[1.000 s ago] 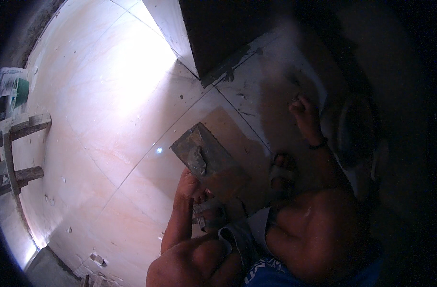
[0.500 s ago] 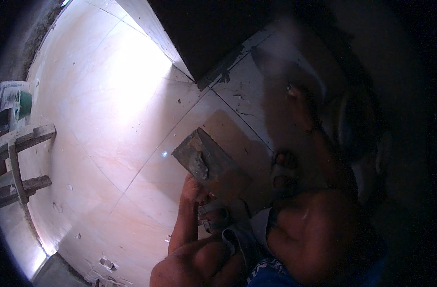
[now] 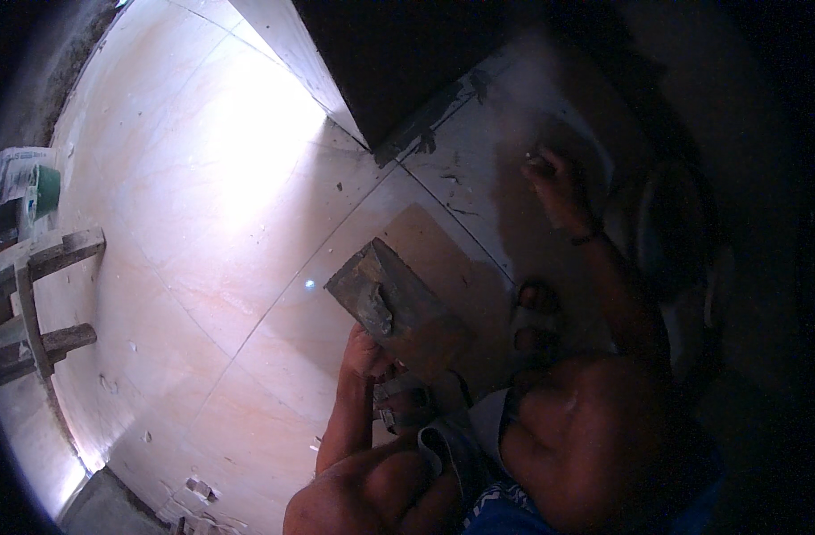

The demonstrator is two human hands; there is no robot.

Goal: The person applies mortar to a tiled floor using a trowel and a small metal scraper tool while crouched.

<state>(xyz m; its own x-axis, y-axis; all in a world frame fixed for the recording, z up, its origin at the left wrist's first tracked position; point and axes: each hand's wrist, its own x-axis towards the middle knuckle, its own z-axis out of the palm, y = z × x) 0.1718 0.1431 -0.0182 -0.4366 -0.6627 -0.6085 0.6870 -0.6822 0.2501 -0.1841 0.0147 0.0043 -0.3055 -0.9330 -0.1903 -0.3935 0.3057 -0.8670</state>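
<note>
My left hand (image 3: 365,350) is closed under the near left side of a flat rectangular mortar board (image 3: 430,314) and holds it level above my left foot. On the board lies a small dab of grey mortar (image 3: 377,309). Out to the right, my right hand (image 3: 554,183) is closed low over the shaded floor tiles. Its fingers are wrapped round a trowel-like tool (image 3: 534,160); a small pale glint shows at the fingers, and the blade is lost in the dark. A dark band circles the right wrist.
A dark upright block with a pale side (image 3: 323,85) stands ahead, grey smears (image 3: 425,138) along its foot. At left are a wooden frame (image 3: 42,259), a green container (image 3: 46,192) and a printed paper bag (image 3: 20,169). Crumbs (image 3: 200,489) dot the tiled floor (image 3: 184,294). A round dark shape (image 3: 666,232) sits at right.
My right hand has turned and shifted slightly left, and the dark blade-like shape ahead of it no longer shows. The left hand and board stay almost the same.
</note>
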